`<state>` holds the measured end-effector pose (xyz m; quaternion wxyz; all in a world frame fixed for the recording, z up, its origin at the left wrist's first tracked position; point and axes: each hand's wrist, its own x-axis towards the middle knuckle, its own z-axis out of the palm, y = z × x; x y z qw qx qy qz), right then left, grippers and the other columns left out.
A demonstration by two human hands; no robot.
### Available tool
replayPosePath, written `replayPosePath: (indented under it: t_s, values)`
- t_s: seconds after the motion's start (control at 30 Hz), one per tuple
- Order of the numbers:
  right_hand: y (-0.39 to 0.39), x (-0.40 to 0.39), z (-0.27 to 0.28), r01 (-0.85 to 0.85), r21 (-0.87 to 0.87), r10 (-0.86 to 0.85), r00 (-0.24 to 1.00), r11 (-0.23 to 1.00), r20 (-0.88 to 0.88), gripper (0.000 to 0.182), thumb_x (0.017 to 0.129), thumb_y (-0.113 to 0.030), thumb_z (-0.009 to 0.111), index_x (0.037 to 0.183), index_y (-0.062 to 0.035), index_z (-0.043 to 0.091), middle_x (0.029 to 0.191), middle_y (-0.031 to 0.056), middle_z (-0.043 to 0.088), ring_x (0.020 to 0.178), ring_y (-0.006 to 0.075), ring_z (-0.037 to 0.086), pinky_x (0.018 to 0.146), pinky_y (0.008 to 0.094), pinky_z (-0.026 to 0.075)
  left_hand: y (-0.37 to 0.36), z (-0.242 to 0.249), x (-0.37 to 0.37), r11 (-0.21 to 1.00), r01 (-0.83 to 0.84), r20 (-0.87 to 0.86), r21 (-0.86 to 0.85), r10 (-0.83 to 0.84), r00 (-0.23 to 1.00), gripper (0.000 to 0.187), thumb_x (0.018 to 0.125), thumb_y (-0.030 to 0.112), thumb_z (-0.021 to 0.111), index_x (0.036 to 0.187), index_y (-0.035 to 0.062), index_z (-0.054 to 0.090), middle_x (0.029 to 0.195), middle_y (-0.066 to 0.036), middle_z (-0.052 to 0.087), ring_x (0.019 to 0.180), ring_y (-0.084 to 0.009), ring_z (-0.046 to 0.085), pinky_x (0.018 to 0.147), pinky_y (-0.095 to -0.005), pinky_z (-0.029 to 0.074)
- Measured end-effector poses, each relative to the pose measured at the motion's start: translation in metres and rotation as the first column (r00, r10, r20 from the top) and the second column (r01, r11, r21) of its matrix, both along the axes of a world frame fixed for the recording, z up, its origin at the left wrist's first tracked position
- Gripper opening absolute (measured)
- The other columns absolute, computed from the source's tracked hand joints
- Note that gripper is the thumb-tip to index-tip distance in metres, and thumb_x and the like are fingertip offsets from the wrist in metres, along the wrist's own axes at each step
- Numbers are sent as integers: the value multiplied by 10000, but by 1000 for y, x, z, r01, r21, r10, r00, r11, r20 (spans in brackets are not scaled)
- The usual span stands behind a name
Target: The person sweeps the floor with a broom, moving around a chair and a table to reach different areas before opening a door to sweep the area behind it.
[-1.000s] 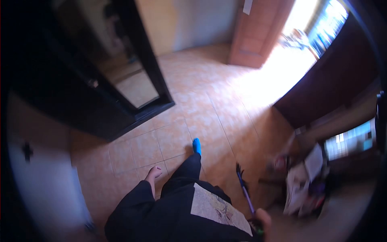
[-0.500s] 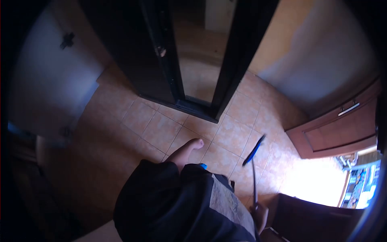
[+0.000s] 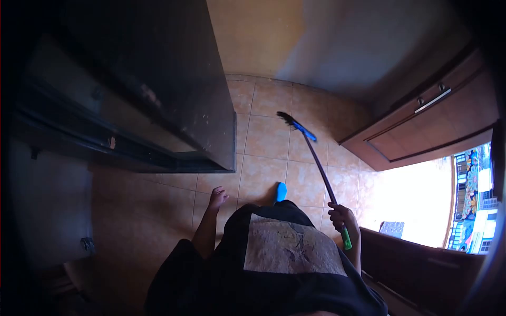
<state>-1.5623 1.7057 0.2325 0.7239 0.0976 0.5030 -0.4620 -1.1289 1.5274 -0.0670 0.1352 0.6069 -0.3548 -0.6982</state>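
A broom (image 3: 320,167) with a dark handle, a blue head and dark bristles slants out ahead of me over the floor. My right hand (image 3: 343,216) is wrapped round the handle near its green end, which sticks out below the fist. The bristle end points away toward the far wall. My left hand (image 3: 219,198) hangs beside my body over the tiles, holding nothing, its fingers loosely bent and a little apart. The corner of a dark cabinet (image 3: 211,131) stands just beyond it.
Orange tiles cover the floor (image 3: 263,171). A blue-covered foot (image 3: 281,191) shows below my shirt. On the right a brown wooden door (image 3: 421,137) stands beside a bright doorway (image 3: 416,200). Dark brown furniture (image 3: 421,268) is close at my lower right. A wall (image 3: 327,52) closes the far side.
My view has turned right, so the cabinet now lies to the left. The broom's head has swung forward and left, showing its bristles, and my right hand is in fuller view.
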Motion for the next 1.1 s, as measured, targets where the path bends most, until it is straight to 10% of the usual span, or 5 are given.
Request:
replayPosePath:
  t_s: [0.07,0.5,0.77,0.83,1.1]
  values:
    - [-51,-40,-9,-120,42,111,980,992,167,114,820,-178,375,726,-116,396,451,-59,292,297,26,249,245,154,190,-28,-87,-2,667,175,196,-724,-45,980,430,685,90,565,1072,37,386,972,-120,474,839,-197,479,595,-281,438]
    - [-354,-119,-96,-423,-53,423,906,905,-4,169,775,-181,465,663,-58,438,447,-12,359,332,88,340,293,208,268,-144,84,-126,595,-733,157,-330,800,579,260,702,278,534,870,82,501,804,-21,509,715,-114,490,630,-274,391]
    - [-432,-155,-195,-628,467,501,-139,623,-854,237,705,-223,529,807,-16,579,677,179,570,639,298,570,566,363,445,-162,79,-105,454,-890,366,44,821,437,425,718,288,502,1041,38,387,1045,-67,408,948,-213,469,706,-337,392]
    - [-460,-172,-213,-570,473,495,-129,672,-859,210,701,-228,538,760,-32,587,639,167,566,604,285,570,524,354,439,-140,20,-76,-178,-982,416,-68,889,-190,341,726,270,490,988,55,450,986,-93,459,878,-255,496,667,-363,413]
    - [-608,-207,-223,-725,430,291,-319,538,-902,212,684,-233,548,793,-55,584,619,147,550,576,284,550,533,350,431,-112,83,-52,568,-821,585,51,650,485,324,730,219,502,986,27,449,912,-118,507,838,-265,517,678,-328,425]
